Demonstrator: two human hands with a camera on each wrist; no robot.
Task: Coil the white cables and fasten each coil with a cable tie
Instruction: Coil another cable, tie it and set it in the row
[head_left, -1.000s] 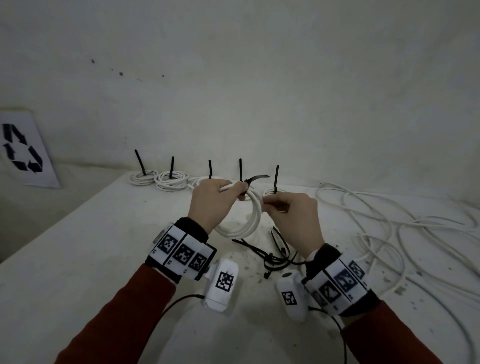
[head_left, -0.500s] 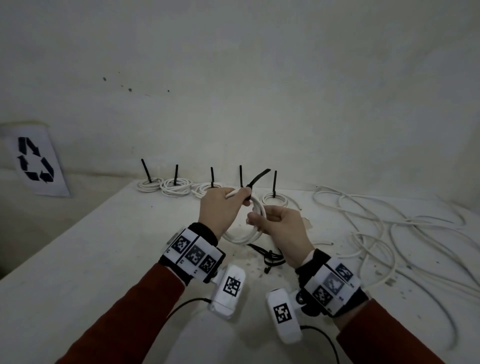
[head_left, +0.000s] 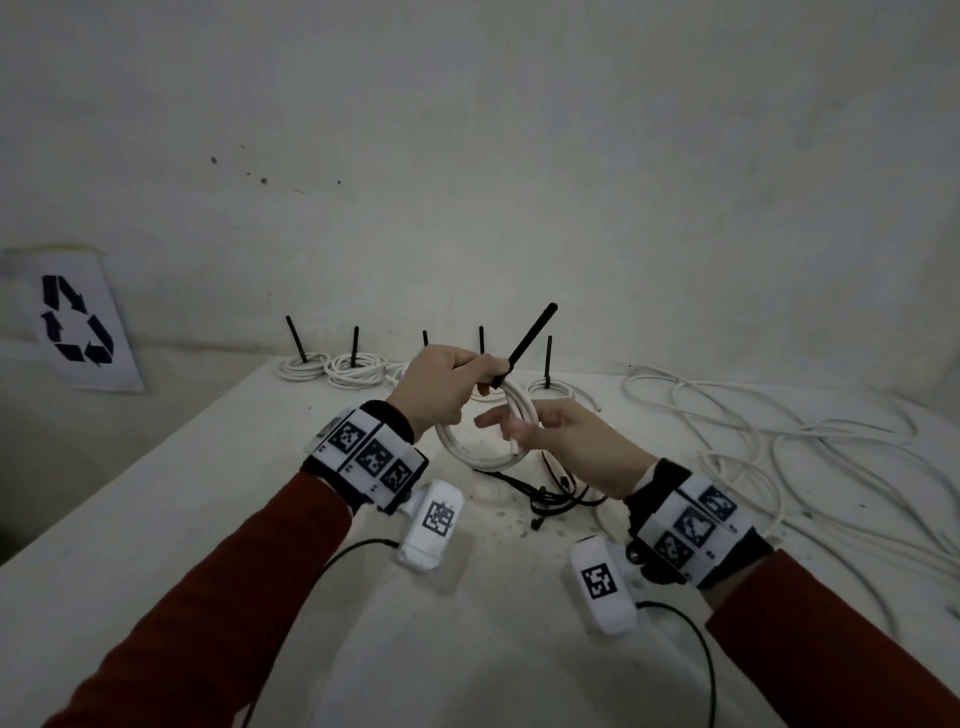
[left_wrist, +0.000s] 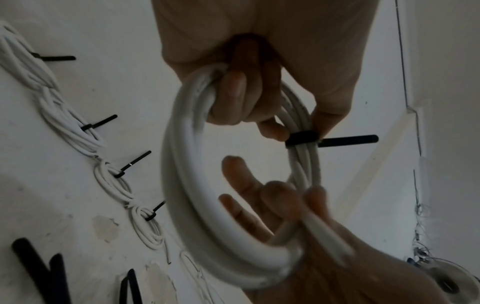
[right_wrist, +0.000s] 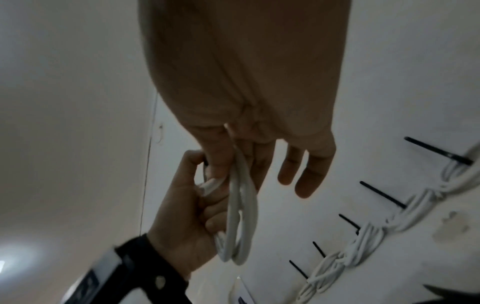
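A coil of white cable (head_left: 467, 452) hangs above the table in my left hand (head_left: 452, 379). In the left wrist view, that hand's fingers (left_wrist: 233, 98) curl through the coil (left_wrist: 182, 164). Thumb and forefinger pinch it beside the black cable tie (left_wrist: 301, 139) banded round the strands. The tie's tail (head_left: 524, 343) sticks up and to the right. My right hand (head_left: 519, 423) is at the coil's lower right with fingers spread and straight (right_wrist: 303, 170), touching the strands (right_wrist: 242, 216) without gripping them.
Several tied coils (head_left: 353, 366) with upright black tails line the table's far edge. Loose black ties (head_left: 550, 493) lie under my hands. Uncoiled white cables (head_left: 779, 441) sprawl over the right side. A recycling sign (head_left: 78, 322) leans at the left wall.
My right hand has let go of its pinch and opened its fingers. The left hand has lifted the coil a little, and the tie's tail now stands straighter, pointing up and right.
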